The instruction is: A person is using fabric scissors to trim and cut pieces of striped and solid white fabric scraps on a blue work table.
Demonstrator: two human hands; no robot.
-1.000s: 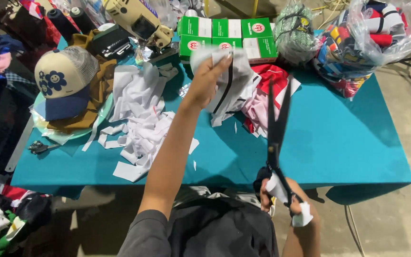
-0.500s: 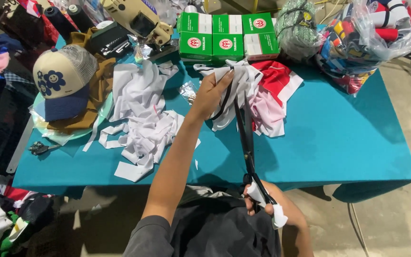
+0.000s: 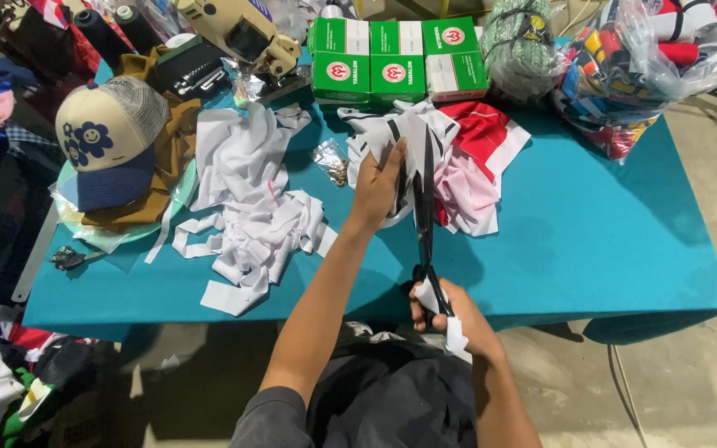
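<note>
Scissors (image 3: 423, 217), long and black, point away from the person over the near half of the teal worktop (image 3: 624, 249). Right hand (image 3: 450, 319) grips the handles at the worktop's front edge, fingers closed through the loops; a white strip hangs from that hand. Blades stand slightly parted around a white cloth with black stripes (image 3: 392, 137). Left hand (image 3: 378, 182) pinches this cloth just left of the blades, fingers clamped on its edge. Red, white and pink fabric (image 3: 479, 162) lies touching the cloth on the right. Heap of white cut strips (image 3: 251, 216) lies to the left. Green boxes (image 3: 396, 58) stand behind. Cap (image 3: 109, 137) sits far left.
</note>
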